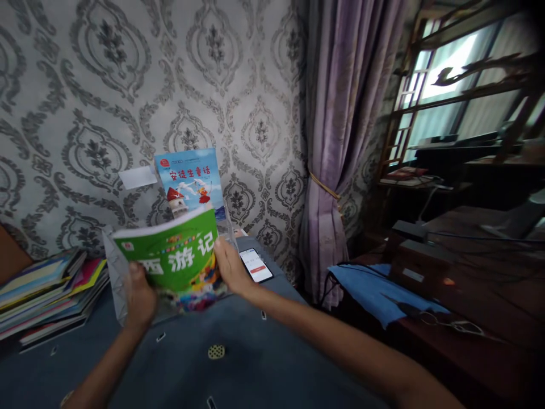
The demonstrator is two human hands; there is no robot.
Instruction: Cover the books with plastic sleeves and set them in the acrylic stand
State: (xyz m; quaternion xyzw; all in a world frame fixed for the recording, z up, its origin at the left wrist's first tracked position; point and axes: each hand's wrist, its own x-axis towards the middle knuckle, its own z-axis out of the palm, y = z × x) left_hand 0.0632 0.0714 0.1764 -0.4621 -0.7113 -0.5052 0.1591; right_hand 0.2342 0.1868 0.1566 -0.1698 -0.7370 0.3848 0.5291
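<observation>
A green paperback book [179,255] with large white Chinese characters is held between my two hands, its cover toward me and its top edge tipped back. My left hand [139,295] grips the lower left edge, thumb on the cover. My right hand [232,264] is closed on the right edge. Behind the green book stands a blue book [191,179] with red characters and a castle picture, its lower part hidden. A clear holder [230,224] shows beside the blue book, and a grey-white faceted panel [114,278] shows at the left behind my left hand.
A stack of books and magazines [46,295] lies at the left on the dark blue cloth [255,363]. A phone [256,265] with a lit screen lies right of my right hand. Patterned wall [255,85] and purple curtain [336,113] rise behind.
</observation>
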